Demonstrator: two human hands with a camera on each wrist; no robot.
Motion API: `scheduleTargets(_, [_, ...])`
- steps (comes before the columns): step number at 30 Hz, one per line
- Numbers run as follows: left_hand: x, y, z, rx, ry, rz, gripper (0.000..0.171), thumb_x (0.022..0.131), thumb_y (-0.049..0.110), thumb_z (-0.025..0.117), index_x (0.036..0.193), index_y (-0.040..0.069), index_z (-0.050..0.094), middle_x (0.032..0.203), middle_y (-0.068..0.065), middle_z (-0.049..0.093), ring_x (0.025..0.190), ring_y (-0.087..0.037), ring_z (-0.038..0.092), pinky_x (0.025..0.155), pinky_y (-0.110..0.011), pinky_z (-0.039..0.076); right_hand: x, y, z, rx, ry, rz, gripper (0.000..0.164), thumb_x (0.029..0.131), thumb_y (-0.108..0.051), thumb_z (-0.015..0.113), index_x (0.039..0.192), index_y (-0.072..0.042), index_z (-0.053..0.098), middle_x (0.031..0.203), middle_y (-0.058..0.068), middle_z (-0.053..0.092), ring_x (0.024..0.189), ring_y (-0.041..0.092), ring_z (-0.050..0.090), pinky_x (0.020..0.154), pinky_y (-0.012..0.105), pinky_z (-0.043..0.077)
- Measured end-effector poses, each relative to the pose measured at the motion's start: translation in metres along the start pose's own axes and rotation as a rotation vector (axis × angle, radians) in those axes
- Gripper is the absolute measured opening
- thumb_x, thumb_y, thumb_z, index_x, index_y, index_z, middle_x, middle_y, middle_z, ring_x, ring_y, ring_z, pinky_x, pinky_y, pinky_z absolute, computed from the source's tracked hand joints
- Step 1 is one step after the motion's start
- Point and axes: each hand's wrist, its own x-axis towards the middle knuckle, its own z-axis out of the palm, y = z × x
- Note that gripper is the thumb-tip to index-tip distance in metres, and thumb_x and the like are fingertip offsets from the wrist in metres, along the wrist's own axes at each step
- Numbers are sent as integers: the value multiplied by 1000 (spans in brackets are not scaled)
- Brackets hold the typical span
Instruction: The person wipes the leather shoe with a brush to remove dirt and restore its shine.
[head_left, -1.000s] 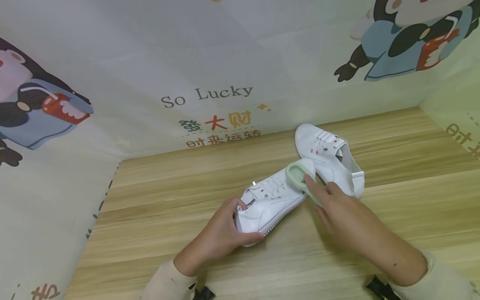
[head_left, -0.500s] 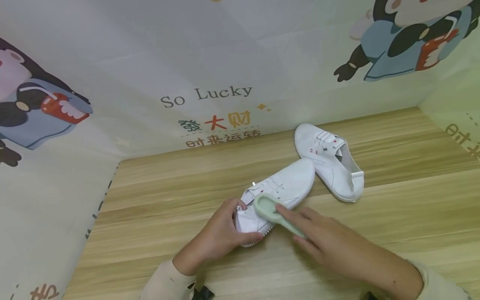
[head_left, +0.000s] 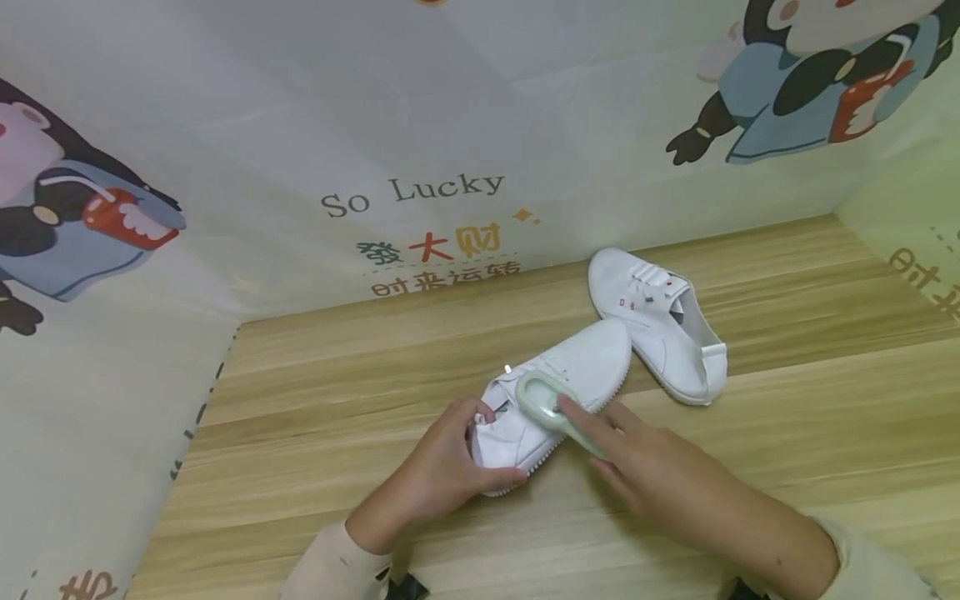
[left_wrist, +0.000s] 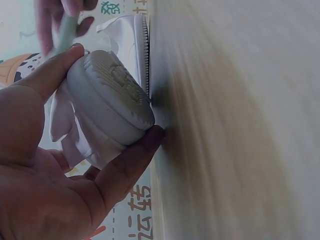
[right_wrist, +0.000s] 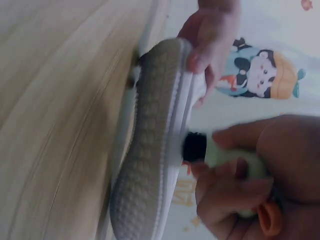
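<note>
A white lace-up shoe (head_left: 588,358) lies tilted on the table, its toe pointing to the far right. My left hand (head_left: 442,462) grips it by the heel, thumb on the near side and fingers at the opening. In the left wrist view the heel's ridged sole (left_wrist: 117,80) shows between thumb and fingers. My right hand (head_left: 667,467) holds a pale green brush (head_left: 542,400) by its handle, index finger on the back of its head. In the right wrist view its black bristles (right_wrist: 194,146) are at the shoe's side; the blurred contact is hard to see.
The other white shoe (head_left: 667,342) sits upright behind, close to the held shoe's toe. The wood-grain table (head_left: 337,375) is bounded by printed walls (head_left: 285,125) at the back and both sides.
The brush has moved from the toe back along the shoe's side towards the heel, then slightly forward again. My left hand and both shoes have stayed nearly still.
</note>
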Motion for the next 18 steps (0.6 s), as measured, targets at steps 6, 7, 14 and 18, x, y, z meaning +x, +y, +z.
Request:
scheduleTargets(6, [1,-1,-1,-25,-17,1,58,68,32,93,106,11,54,110,-6,59,94,-16,56,77,-28,50,-3,-6,-2,27,-46,-2,73,94,-16,68,157,-28,32,116,2,61,71,7,60,61,26,52])
scheduleTargets(7, [1,-1,-1,-16,-13,3,59,68,32,93,106,10,54,110,-6,59,95,-16,56,78,-28,49,-3,-4,-4,2,-23,25,74,93,-15,69,156,-27,33,116,4,62,73,8,61,62,28,52])
scheduleTargets(14, [1,-2,1,9,12,-8,61,66,33,94,106,10,54,116,-7,60,102,-19,55,89,-33,45,4,15,-11,-103,103,123,70,88,-5,72,151,-12,43,112,18,63,73,16,59,59,29,51])
scheduleTargets(18, [1,-2,1,3,13,7,61,66,32,94,105,9,53,113,-8,60,99,-18,55,84,-30,46,3,9,-8,-108,57,59,71,90,-9,72,153,-20,41,113,13,63,67,12,59,57,27,50])
